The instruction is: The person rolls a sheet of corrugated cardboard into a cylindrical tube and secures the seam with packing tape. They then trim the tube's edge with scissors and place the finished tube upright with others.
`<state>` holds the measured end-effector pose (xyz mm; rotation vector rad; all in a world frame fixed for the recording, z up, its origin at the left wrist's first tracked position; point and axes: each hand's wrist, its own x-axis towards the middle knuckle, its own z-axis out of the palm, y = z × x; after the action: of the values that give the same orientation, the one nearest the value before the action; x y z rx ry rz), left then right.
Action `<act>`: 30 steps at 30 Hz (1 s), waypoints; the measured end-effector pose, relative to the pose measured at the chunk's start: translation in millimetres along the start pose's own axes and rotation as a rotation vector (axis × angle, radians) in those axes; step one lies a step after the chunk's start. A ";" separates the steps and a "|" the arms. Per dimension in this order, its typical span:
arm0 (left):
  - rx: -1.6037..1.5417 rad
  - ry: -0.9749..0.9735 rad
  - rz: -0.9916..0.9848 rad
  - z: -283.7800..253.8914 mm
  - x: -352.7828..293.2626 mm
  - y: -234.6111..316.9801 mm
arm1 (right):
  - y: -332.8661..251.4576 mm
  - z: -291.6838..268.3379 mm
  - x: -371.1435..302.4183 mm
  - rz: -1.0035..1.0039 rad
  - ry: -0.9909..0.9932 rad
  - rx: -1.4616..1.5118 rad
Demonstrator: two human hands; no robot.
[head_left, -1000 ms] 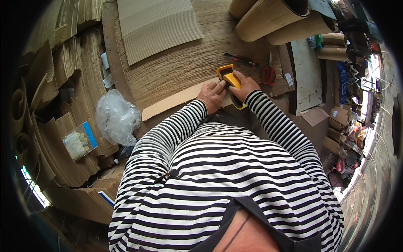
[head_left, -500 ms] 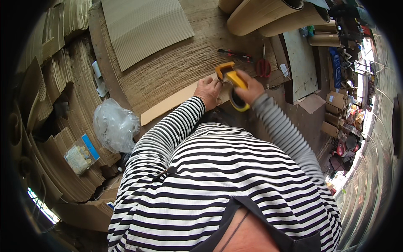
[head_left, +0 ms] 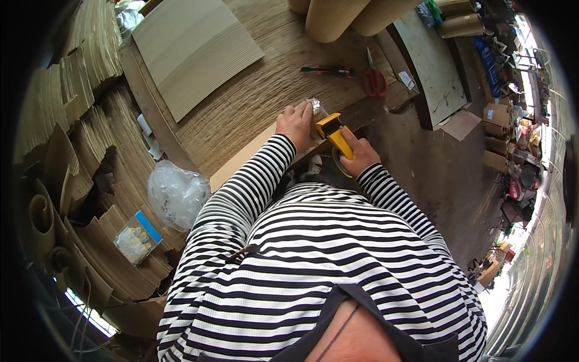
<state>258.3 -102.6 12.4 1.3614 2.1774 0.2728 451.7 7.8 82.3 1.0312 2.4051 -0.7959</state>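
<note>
My left hand grips the right end of a long, narrow piece of tan cardboard along the near edge of the wooden table. Its fingers are curled over the cardboard, and the thumb side is partly hidden. Shiny clear tape shows just beyond the fingertips, at the cardboard's end. Closed round a yellow tape dispenser, my right hand is just off that end, to the right. The dispenser's head points up and left, near my left hand; its roll is mostly hidden behind the hand.
A corrugated cardboard sheet lies on the wooden table. Farther right are a red-and-black cutter and red-handled scissors. Cardboard rolls stand at the back. Stacked cardboard and a clear plastic bag are left.
The tape dispenser in my right hand has come down and toward me, off the cardboard's end. Crumpled-looking clear tape now shows by my left fingertips. My left hand keeps its hold, fingers more curled.
</note>
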 end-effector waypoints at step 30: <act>-0.146 -0.273 -0.226 -4.7 58.3 -1.3 | 114.8 40.3 -2.7 -0.138 -0.176 -0.033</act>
<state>235.2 -51.5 -4.5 0.9986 2.0163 0.1469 545.1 45.4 14.1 0.7551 2.3479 -0.8525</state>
